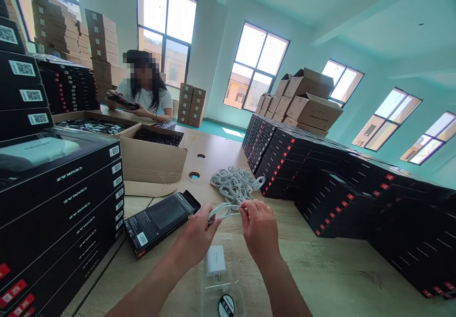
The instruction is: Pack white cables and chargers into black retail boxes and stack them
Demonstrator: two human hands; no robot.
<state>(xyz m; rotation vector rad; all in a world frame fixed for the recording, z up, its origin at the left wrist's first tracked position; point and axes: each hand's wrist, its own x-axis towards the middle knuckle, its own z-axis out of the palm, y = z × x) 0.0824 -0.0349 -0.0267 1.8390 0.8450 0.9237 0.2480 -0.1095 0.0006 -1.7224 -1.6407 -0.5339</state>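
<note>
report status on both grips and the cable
Left grip closed on looped white cable. Right grip pinching cable. Tangled cable pile just beyond.

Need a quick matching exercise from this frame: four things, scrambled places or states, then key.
1. Charger
2. Cable loops
3. Cable heap
4. Lone black box

A. Tangled on the table, beyond both hands
B. Lying left of the left hand, end flap open
C. In the clear tray
D. Held between the left hand and the right hand

Pairs: 1-C, 2-D, 3-A, 4-B
</note>
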